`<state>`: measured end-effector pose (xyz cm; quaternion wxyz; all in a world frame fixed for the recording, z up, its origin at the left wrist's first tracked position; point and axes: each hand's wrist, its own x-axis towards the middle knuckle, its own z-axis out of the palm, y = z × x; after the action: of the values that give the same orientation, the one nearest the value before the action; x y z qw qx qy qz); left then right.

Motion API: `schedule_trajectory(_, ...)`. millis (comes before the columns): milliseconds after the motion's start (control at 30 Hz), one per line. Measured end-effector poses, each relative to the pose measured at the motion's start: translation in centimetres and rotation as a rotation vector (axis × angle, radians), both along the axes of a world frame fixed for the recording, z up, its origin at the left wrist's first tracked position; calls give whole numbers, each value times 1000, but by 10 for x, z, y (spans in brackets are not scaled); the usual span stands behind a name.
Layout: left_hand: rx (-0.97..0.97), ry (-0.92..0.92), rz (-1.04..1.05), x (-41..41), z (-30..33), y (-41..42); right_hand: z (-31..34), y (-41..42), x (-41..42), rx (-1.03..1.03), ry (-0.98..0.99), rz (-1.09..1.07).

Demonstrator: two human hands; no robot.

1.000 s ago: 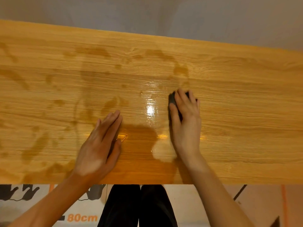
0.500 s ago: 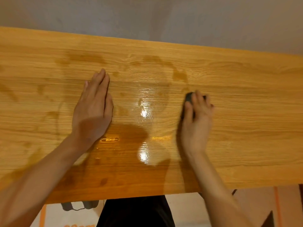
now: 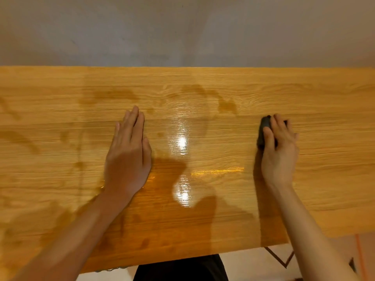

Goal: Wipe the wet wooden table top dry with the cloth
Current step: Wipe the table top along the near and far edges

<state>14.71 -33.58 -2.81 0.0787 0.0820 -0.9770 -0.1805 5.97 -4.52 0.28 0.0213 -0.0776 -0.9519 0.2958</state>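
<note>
Cloth (image 3: 263, 130) — soft, light, bunched under gripping right hand (image 3: 279, 147); left hand (image 3: 127, 157) flat, fingers straight, on slick wet table top (image 3: 203, 94) — best pressed from above.

A plain grey wall (image 3: 182, 29) fills the upper part of the view, matt and faintly mottled, with soft darker patches and no visible fixtures. It meets the far edge of the furniture in a straight horizontal line. Light comes from above: two bright glints (image 3: 182, 141) show as white spots with a warm orange streak beside them, and broad soft shadows fall toward the near side. Below the near edge lies a pale floor (image 3: 253, 268), crossed by thin dark lines forming a V shape (image 3: 282, 260) and an orange stripe (image 3: 360, 252) at the right.
</note>
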Motion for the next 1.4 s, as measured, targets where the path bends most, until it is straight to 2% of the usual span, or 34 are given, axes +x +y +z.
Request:
schedule_trajectory(100,5,-27,12,-2,0,0,-6,-40,-4,13,28,-82)
schedule_trajectory(233,11,-33,17,-2,0,0,-19,-142,16,84,82,195)
schedule_trajectory(300,5,-27,12,-3,0,0,-17,-168,24,109,90,329)
schedule_trajectory(367,5,-29,2,-3,0,-1,-12,-155,23,130,75,444)
schedule_trajectory(433,15,-31,-4,-1,-1,-1,-8,-114,15,130,52,431)
schedule_trajectory(567,42,-37,2,-1,-1,0,-4,-22,-11,101,16,87)
schedule_trajectory(667,49,-42,4,-3,-1,-2,-7,-27,-22,93,-2,-71)
schedule_trajectory(733,48,-49,9,-3,0,-2,-9,-66,-22,126,28,-13)
schedule_trajectory(867,5,-55,8,-3,2,0,-17,-160,-14,140,68,309)
schedule_trajectory(933,13,-60,10,-3,2,1,-16,-175,-17,127,71,477)
schedule_trajectory(1000,72,-57,10,-2,2,-1,-13,-152,-27,130,44,582)
schedule_trajectory(1067,131,-53,4,-1,3,-2,-11,-104,-40,138,40,528)
schedule_trajectory(1167,143,-71,11,1,6,0,-6,-32,-64,130,39,276)
schedule_trajectory(1267,135,-83,30,-2,7,0,-3,-29,-71,83,4,101)
schedule_trajectory(1333,136,-70,29,-4,8,-1,-1,-66,-65,93,30,158)
schedule_trajectory(1400,133,-59,30,-4,9,0,-5,-116,-59,182,11,379)
